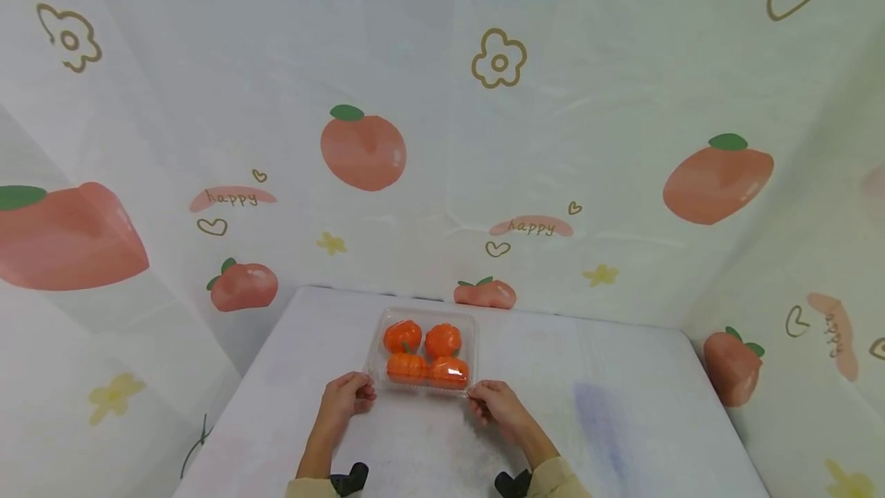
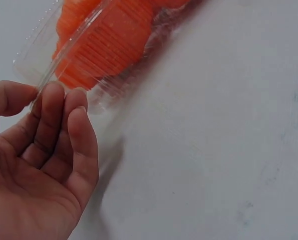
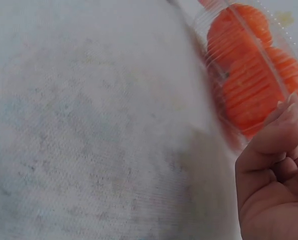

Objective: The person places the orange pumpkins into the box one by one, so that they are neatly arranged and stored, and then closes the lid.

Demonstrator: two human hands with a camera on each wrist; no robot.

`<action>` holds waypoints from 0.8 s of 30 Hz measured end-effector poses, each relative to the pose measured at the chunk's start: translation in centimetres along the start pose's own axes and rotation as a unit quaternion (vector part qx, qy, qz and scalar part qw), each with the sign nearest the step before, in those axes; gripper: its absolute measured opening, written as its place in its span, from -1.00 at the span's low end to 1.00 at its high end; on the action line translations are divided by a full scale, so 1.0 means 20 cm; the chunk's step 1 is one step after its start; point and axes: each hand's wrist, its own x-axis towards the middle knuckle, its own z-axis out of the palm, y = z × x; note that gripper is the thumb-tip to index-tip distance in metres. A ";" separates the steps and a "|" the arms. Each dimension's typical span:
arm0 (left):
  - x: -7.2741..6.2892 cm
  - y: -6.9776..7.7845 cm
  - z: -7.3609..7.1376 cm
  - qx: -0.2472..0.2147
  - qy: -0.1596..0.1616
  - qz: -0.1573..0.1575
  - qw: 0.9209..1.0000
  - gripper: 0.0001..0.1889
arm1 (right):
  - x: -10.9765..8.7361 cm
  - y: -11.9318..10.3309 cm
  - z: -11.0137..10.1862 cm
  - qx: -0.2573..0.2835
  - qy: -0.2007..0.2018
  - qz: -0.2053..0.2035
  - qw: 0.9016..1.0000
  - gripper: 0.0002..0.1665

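Observation:
A clear plastic clamshell box (image 1: 473, 340) stands near the table's far edge, with several glossy orange pumpkins, small and ribbed, inside it. Its front left corner is pinched by my left hand (image 1: 344, 400), thumb against fingertips on the thin rim. At the front right corner my right hand (image 1: 503, 407) grips the rim between thumb and fingers. In the left wrist view, an orange pumpkin (image 2: 108, 40) shows ridges through the plastic wall. The right wrist view has pumpkins (image 3: 251, 95) behind the clear side, with the right thumb lying along the rim.
The white table (image 1: 650, 406) carries a faint bluish smear at the right. A white curtain (image 1: 429, 44) printed with peaches, flowers and hearts surrounds the table on the back and sides. A dark thin cord (image 1: 196, 448) hangs by the left edge. Black straps (image 1: 350, 479) circle the wrists.

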 end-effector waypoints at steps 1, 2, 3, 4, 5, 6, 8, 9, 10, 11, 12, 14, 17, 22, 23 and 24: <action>0.00 0.00 0.00 0.003 0.000 0.002 1.000 -0.69 | 0.00 0.00 0.00 0.000 -0.001 0.000 1.000 -0.76; 0.00 0.00 0.00 0.005 0.000 0.006 1.000 -0.69 | -0.01 -0.01 0.00 0.001 -0.003 0.001 1.000 -0.77; 0.00 0.01 0.00 0.010 0.001 0.010 1.000 -0.70 | -0.01 -0.01 0.00 0.003 -0.004 0.001 1.000 -0.77; 0.00 0.01 -0.01 0.014 0.003 0.014 1.000 -0.70 | -0.01 -0.01 0.00 0.003 -0.005 0.000 1.000 -0.78; 0.00 0.01 -0.01 0.020 0.006 0.018 1.000 -0.70 | -0.01 -0.01 0.01 0.004 -0.006 -0.002 1.000 -0.79; 0.00 0.02 -0.01 0.025 0.008 0.022 0.999 -0.71 | -0.01 -0.01 0.01 0.004 -0.007 -0.004 1.000 -0.79; 0.01 0.02 -0.01 0.031 0.011 0.026 0.999 -0.71 | -0.01 -0.01 0.01 0.004 -0.008 -0.007 1.000 -0.79; 0.01 0.02 -0.01 0.034 0.011 0.025 0.999 -0.71 | 0.00 -0.01 0.01 0.002 -0.008 -0.007 1.000 -0.78; 0.01 0.02 -0.01 0.035 0.011 0.022 0.999 -0.71 | 0.00 -0.01 0.01 -0.001 -0.007 -0.007 1.000 -0.77; 0.01 0.02 -0.01 0.036 0.010 0.018 0.999 -0.70 | 0.00 -0.01 0.01 -0.005 -0.006 -0.007 1.000 -0.77; 0.02 0.02 -0.01 0.036 0.009 0.015 0.999 -0.69 | 0.00 -0.02 0.01 -0.011 -0.006 -0.007 1.000 -0.76; 0.02 0.02 -0.01 0.036 0.008 0.006 0.999 -0.67 | 0.00 -0.02 0.01 -0.028 -0.005 -0.009 1.000 -0.73; 0.03 0.02 -0.01 0.049 0.003 -0.003 0.999 -0.64 | 0.00 -0.03 0.00 -0.066 -0.003 -0.016 0.998 -0.67; 0.04 0.03 -0.03 0.100 0.004 0.006 0.995 -0.65 | 0.00 -0.05 -0.02 -0.139 0.005 -0.019 0.990 -0.57; 0.04 0.04 -0.03 0.117 0.005 0.014 0.993 -0.64 | -0.01 -0.05 -0.02 -0.157 0.006 -0.020 0.987 -0.55; 0.04 0.05 -0.03 0.133 0.009 0.019 0.991 -0.64 | -0.01 -0.06 -0.03 -0.178 0.008 -0.022 0.984 -0.55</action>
